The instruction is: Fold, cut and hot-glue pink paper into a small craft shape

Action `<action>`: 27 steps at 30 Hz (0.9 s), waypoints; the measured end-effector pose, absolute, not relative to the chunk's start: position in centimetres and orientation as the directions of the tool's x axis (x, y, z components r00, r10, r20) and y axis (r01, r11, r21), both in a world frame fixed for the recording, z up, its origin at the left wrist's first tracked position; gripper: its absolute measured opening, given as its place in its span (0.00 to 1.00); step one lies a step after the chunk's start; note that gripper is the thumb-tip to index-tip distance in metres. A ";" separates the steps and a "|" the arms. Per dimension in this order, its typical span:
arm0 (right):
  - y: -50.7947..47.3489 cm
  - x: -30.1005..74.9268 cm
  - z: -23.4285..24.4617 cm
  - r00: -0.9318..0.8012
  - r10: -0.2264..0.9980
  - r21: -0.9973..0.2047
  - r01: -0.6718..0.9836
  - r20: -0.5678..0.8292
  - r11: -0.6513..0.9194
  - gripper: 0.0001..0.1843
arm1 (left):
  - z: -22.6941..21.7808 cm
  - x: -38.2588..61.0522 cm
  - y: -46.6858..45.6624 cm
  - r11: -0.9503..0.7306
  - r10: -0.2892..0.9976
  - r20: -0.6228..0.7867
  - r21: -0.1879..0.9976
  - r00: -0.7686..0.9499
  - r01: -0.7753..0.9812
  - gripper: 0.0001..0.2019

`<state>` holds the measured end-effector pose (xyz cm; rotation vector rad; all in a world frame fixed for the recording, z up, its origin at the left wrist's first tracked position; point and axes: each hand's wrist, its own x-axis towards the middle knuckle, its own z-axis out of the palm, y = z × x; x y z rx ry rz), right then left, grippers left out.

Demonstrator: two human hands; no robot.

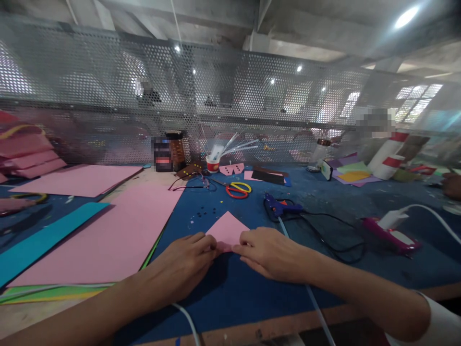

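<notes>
A small piece of pink paper [228, 228] lies on the blue table covering in front of me, one corner pointing away. My left hand [192, 259] is closed on its left near edge, fingers curled and thumb pressed to the paper. On the opposite side my right hand [268, 252] pinches the right near edge. Both hands rest low at the tabletop, a short gap between them. The fingers partly cover the paper's near side, where it appears folded. Tiny dark bits [206, 211] are scattered just beyond my left hand.
Scissors [238, 190] with red and yellow handles and eyeglasses [189, 185] lie ahead. A blue glue gun [283, 206] with a looping black cord sits right, near a magenta power strip [391, 235]. Large pink sheets [108, 230] and a teal strip [54, 238] cover the left.
</notes>
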<state>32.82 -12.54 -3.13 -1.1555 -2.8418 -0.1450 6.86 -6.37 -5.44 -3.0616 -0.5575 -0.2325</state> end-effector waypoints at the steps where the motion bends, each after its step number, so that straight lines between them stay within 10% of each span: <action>1: -12.6 32.6 -3.2 -0.722 0.684 0.064 0.691 0.101 0.720 0.16 | -5.5 6.9 -6.4 -0.937 0.345 0.146 -0.008 0.927 0.350 0.14; 27: -13.3 34.4 -1.3 -0.714 0.700 0.009 0.700 0.015 0.714 0.13 | -4.7 6.9 -6.4 -0.964 0.251 0.175 -0.043 0.952 0.262 0.09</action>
